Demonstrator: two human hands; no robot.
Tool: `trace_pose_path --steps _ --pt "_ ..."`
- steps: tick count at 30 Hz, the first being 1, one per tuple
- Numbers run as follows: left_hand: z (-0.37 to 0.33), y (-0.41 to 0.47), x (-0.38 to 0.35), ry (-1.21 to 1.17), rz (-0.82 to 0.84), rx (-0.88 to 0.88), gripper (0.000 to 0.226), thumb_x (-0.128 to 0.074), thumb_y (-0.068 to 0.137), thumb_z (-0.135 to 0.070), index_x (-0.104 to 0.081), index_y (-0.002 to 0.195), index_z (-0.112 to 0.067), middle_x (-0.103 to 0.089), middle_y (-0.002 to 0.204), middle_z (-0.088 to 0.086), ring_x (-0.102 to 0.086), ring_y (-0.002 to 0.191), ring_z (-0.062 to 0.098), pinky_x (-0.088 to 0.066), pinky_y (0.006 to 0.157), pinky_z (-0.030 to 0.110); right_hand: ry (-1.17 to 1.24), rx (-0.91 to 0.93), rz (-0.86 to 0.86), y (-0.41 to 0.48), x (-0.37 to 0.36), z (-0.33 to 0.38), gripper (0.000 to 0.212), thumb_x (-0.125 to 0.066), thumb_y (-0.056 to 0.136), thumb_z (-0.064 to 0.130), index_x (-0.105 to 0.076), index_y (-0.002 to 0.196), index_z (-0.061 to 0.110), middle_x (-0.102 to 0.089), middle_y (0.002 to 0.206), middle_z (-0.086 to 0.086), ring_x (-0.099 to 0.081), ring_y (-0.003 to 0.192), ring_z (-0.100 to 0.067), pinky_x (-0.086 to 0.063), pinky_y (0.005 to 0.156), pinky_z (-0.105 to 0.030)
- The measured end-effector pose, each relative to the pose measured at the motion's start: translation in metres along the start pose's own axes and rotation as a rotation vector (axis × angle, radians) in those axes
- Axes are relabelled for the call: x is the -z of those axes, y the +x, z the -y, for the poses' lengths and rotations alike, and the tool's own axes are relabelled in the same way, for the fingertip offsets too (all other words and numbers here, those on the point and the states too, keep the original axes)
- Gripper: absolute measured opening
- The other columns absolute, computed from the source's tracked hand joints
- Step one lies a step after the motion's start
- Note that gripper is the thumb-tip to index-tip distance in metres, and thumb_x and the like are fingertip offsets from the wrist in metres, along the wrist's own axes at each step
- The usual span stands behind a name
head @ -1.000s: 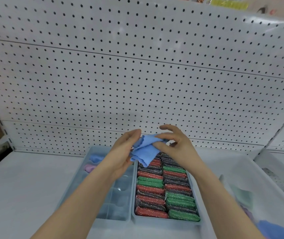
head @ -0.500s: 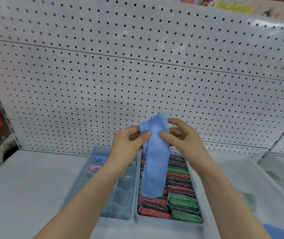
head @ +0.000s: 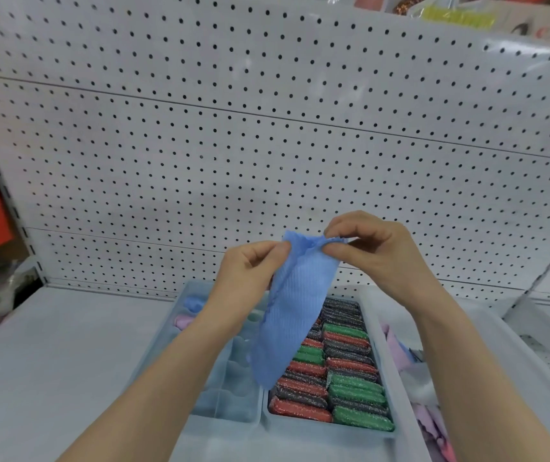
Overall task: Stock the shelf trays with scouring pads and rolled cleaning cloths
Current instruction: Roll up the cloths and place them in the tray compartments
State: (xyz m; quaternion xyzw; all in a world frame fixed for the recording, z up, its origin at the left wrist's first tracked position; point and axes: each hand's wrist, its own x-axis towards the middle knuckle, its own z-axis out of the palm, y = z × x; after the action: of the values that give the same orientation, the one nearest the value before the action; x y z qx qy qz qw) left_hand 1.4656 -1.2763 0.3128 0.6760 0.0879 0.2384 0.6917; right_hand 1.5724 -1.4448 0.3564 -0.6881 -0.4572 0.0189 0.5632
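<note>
On a shop shelf (head: 50,345), seen from the head camera, a blue cloth (head: 295,315) is held unrolled above the trays, its top edge pinched by the left hand (head: 250,271) and the right hand (head: 370,248). The right tray (head: 330,431) is judged fully stocked with scouring pads (head: 350,371). In the left tray (head: 223,419) only two rolled cloths (head: 193,303) are seen at the back, with most compartments yet to be filled.

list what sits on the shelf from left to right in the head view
bare shelf surface → divided tray with rolled cloths at its far end → tray of scouring pads → white bin of loose cloths. The blue cloth, pinched by the left hand and right hand, overlaps the trays, so it is left out.
</note>
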Motion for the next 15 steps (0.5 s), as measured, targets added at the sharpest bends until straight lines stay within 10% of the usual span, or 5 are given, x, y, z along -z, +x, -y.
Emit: trace_pose_path --steps 9,15 --pt "-0.009 0.005 -0.006 -0.008 -0.029 -0.058 0.018 -0.066 0.091 -0.023 -0.076 0.082 -0.011 -0.061 0.070 0.009 -0.048 0.068 0.018 -0.042 0.066 0.039 -0.103 0.022 0.048 0.004 -0.003 0.009 0.012 -0.079 0.078 0.011 -0.076 0.085 0.021 -0.062 0.118 0.004 -0.058 0.113 -0.010 -0.049 0.092 -0.031" --pt "-0.016 0.000 -0.013 -0.032 0.027 -0.057 0.018 -0.061 0.092 -0.026 -0.077 0.083 -0.025 -0.076 0.085 0.003 -0.071 0.082 0.018 -0.056 0.087 0.051 -0.094 -0.015 -0.030 0.014 -0.011 0.011 0.007 -0.075 0.082 0.007 -0.074 0.084 0.014 -0.071 0.096 -0.003 -0.066 0.087 -0.018 -0.053 0.079 -0.038"
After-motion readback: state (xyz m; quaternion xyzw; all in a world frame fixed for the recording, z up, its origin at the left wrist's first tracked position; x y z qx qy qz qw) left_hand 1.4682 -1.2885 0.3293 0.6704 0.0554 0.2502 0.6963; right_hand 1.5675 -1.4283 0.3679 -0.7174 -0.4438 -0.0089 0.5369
